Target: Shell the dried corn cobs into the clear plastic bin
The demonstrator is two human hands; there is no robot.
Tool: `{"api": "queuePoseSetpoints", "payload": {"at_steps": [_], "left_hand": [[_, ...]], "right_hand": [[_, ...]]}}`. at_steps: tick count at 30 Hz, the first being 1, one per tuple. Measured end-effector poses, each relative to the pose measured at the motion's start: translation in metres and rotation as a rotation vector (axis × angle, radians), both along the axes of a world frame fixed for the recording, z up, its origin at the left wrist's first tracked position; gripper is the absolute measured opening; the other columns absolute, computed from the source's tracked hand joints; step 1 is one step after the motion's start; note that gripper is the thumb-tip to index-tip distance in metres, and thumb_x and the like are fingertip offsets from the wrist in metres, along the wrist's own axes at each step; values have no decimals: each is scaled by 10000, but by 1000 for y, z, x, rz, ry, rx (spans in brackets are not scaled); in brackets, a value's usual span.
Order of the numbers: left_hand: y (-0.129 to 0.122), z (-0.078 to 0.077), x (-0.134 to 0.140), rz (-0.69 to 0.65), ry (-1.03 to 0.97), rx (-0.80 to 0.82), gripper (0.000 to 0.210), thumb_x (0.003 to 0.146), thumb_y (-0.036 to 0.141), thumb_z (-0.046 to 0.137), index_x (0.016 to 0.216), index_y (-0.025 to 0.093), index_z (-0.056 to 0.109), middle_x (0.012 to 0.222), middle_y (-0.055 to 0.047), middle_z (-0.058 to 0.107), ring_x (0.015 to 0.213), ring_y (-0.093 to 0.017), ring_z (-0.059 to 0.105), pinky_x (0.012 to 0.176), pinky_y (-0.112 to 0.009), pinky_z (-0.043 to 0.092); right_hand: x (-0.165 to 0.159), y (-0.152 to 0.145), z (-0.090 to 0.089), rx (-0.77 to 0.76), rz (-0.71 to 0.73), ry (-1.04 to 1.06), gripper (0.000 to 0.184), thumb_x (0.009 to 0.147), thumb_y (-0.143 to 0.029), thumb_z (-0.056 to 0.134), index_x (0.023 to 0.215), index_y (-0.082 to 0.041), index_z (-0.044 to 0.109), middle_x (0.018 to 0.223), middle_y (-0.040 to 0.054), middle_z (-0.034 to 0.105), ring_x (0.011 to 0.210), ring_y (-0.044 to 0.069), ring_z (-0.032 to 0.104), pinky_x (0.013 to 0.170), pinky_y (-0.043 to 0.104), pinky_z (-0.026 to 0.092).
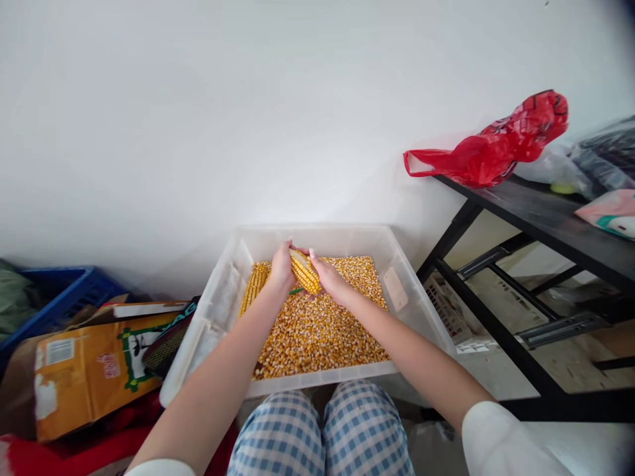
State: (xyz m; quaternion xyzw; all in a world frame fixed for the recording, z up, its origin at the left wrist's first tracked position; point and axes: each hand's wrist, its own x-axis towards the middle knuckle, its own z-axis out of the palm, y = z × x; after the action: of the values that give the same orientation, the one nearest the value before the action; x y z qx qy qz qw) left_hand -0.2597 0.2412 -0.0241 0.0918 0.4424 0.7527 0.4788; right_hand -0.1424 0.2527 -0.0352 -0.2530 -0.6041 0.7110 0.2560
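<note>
Between my two hands is a yellow corn cob [304, 271], tilted, with a pale strip near its upper end where kernels are gone. My left hand [282, 266] is closed around its left side. On the other side, my right hand [331, 277] grips it with the thumb on top. Both hands are over a translucent plastic bin [317, 382] that holds a thick layer of loose corn kernels [317, 337]. More whole corn cobs [254, 284] lie along the bin's left inner side. A small green item shows below the held cob, partly hidden.
A black folding table [540, 211] stands to the right, with a red plastic bag [496, 149] on its corner. At left are an orange cardboard box [94, 373] and a blue crate [74, 284]. A white wall [297, 119] rises behind the bin.
</note>
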Motion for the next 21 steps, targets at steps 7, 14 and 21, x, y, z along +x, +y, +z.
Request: {"api": "queuePoseSetpoints", "payload": {"at_steps": [7,14,21], "left_hand": [[-5,4,-3,85,-43,9,176,792,282,438,641,194,420,475,2,549,481,-158,588,548,-266,489],[-5,5,4,98,-7,-15,181,781,288,439,626,195,427,459,15,538,404,-135,527,515,-257,470],[-6,10,3,116,49,8,215,783,303,436,601,190,439,461,-2,555,428,-146,544,512,-256,459]], "right_hand": [[-1,-7,5,60,-55,-119,500,783,-621,481,1078,-222,551,838,43,616,565,151,576,492,334,513],[-6,-8,-1,2,-168,-125,500,793,-651,431,1086,-262,547,765,13,601,484,137,551,511,367,513],[1,-6,12,-105,5,-82,540,741,-635,538,1092,-224,543,880,50,646,593,158,610,530,344,531]]}}
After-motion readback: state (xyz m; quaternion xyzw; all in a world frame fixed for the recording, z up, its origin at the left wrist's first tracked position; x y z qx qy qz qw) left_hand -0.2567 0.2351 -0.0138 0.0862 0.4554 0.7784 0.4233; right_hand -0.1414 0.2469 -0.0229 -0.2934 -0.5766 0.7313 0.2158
